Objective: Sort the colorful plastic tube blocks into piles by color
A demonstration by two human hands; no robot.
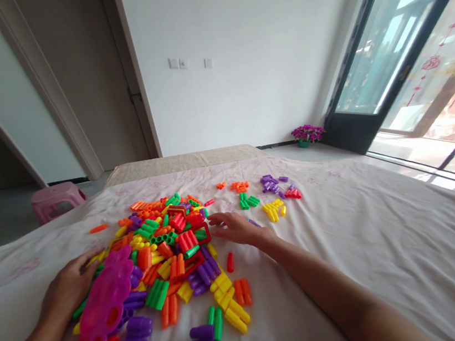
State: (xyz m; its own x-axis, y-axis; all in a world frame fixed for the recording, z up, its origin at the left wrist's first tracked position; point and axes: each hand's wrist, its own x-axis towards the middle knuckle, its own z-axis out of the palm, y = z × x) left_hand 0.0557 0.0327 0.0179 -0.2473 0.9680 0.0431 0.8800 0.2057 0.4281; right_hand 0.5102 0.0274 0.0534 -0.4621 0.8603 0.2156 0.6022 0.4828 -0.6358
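Note:
A heap of plastic pieces in red, orange (144,258), yellow, green (157,294) and purple lies on a pale cloth (346,244). At the heap's left edge my left hand (72,280) rests with its fingers over some pieces, beside a translucent magenta tray (109,289) with scalloped edges; what its fingertips touch is hidden. My right hand (232,227) is at the heap's right edge, fingers stretched toward a red frame-like piece (202,232), with nothing visible held.
Small groups of pieces lie apart beyond my right hand: orange (239,185), green (249,201), yellow (273,210), purple (270,183) and red (293,193). A pink stool (58,199) stands left; a potted purple plant (307,133) and glass door (369,73) are at right.

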